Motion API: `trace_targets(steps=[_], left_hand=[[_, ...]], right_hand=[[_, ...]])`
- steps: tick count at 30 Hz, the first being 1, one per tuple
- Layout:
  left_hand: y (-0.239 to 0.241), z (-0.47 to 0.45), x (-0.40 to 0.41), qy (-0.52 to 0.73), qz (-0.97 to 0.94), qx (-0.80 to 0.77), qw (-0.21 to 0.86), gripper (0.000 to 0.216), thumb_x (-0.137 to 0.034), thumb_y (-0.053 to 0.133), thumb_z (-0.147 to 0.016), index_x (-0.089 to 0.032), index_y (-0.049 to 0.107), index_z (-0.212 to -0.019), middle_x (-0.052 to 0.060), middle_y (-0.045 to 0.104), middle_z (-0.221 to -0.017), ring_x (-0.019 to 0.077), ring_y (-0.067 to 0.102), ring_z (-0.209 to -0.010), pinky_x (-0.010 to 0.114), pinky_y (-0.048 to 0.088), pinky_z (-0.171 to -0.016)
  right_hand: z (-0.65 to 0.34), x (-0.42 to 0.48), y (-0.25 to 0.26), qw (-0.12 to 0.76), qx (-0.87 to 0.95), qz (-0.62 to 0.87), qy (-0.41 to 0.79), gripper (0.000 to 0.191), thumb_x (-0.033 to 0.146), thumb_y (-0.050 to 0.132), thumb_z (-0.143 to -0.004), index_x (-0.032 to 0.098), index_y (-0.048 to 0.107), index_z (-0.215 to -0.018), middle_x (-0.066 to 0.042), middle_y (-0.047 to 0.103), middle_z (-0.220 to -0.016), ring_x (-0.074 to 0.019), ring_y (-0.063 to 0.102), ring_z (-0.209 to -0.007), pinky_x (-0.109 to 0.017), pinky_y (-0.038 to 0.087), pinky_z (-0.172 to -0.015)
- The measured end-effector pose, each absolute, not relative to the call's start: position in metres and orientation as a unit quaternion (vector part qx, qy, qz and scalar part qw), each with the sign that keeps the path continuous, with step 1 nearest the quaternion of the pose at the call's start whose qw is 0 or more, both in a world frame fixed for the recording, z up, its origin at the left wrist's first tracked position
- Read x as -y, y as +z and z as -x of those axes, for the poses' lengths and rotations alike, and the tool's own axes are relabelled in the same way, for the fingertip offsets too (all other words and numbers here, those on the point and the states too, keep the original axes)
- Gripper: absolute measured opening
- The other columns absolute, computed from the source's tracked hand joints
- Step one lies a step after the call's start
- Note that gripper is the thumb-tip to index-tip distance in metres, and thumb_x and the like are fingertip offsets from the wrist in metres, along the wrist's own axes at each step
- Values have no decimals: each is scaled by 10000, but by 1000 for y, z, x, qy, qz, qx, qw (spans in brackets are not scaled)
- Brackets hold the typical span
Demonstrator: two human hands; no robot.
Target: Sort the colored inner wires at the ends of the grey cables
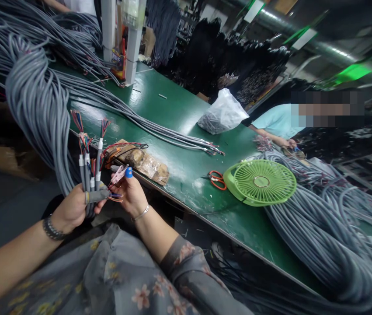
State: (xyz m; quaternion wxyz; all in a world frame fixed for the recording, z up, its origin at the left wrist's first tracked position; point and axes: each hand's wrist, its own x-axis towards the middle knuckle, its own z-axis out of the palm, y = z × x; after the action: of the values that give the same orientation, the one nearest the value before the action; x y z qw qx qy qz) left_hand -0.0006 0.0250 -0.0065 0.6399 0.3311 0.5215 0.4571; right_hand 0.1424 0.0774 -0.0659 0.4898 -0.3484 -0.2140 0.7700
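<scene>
My left hand (74,205) is closed round several grey cables (82,171), held upright with their stripped ends and coloured wires at the top. A grey cover sits on its thumb. One cable end's loose coloured wires (116,198) stick out sideways between my two hands. My right hand (133,194), with a blue cover on one fingertip, is pinched on a small pink tool (119,175) whose kind I cannot make out. Beside the hands, a large hank of grey cable (38,96) hangs over the table edge.
On the green table (186,183) lie a taped wooden block (151,168), orange-handled scissors (217,180), a green fan (261,181) and a plastic bag (222,113). More grey cables (317,227) spread at the right. Across the table, a person in a light blue top (276,122) handles wires.
</scene>
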Motion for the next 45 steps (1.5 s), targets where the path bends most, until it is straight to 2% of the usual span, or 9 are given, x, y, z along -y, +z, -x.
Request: trace_targets(steps=[5,12,14,18,20,30,36,41,45], left_hand=[[-5,-3,-26,451,-322,-537,635,415,-441,1003,-385,-229,677,-530,-18,568,-422,99,449,-389,219,353,-379],[4,-4,-14,459,-319,-555,616,385,-436,985,-415,-238,674,-528,-12,575,-430,117,456,-403,235,363,-386],[7,-3,-9,463,-315,-565,606,370,-433,975,-419,-241,671,-506,-4,579,-436,123,470,-411,245,376,-396],[12,-1,-5,462,-314,-580,593,361,-440,959,-419,-243,661,-467,12,601,-450,125,484,-422,254,397,-416],[13,0,-7,457,-314,-583,594,363,-440,958,-418,-242,658,-469,10,604,-447,122,480,-417,251,395,-418],[12,4,-16,443,-277,-584,621,260,-390,856,-411,-222,713,-550,-2,605,-431,109,486,-397,234,378,-412],[13,1,-20,448,-285,-571,625,234,-370,839,-425,-220,715,-555,2,611,-435,107,482,-404,239,364,-416],[14,-2,-21,452,-285,-570,624,213,-366,848,-428,-210,732,-513,16,618,-424,114,484,-407,243,361,-420],[13,-4,-22,451,-289,-573,620,213,-366,854,-426,-213,724,-494,14,613,-422,114,486,-402,243,365,-413]], right_hand=[[-138,-77,-64,500,189,357,767,424,616,905,-1003,197,842,-1009,-52,809,-863,-203,744,-803,-306,651,-759],[-148,-73,-58,455,201,345,795,691,861,638,-1074,212,745,-863,-30,747,-756,-161,662,-659,-272,637,-653],[-150,-70,-56,450,210,338,799,653,835,683,-1066,213,744,-877,-26,749,-771,-158,653,-660,-278,647,-664],[-150,-66,-56,472,225,330,786,441,613,915,-979,204,771,-901,-16,763,-830,-136,627,-666,-258,631,-661],[-149,-66,-58,490,232,330,773,399,558,956,-940,200,783,-899,-15,760,-831,-133,618,-665,-267,638,-674],[-142,-76,-75,517,298,379,707,647,860,824,-932,221,779,-833,-35,752,-767,-175,663,-688,-306,642,-677],[-142,-85,-65,469,226,332,787,575,772,907,-927,211,783,-911,-19,795,-815,-154,668,-662,-267,633,-641],[-140,-87,-62,487,174,329,790,452,628,916,-994,216,771,-881,-13,794,-783,-150,678,-652,-238,610,-627],[-138,-85,-63,482,171,328,794,499,675,916,-976,211,764,-872,-17,782,-772,-155,671,-650,-238,594,-608]])
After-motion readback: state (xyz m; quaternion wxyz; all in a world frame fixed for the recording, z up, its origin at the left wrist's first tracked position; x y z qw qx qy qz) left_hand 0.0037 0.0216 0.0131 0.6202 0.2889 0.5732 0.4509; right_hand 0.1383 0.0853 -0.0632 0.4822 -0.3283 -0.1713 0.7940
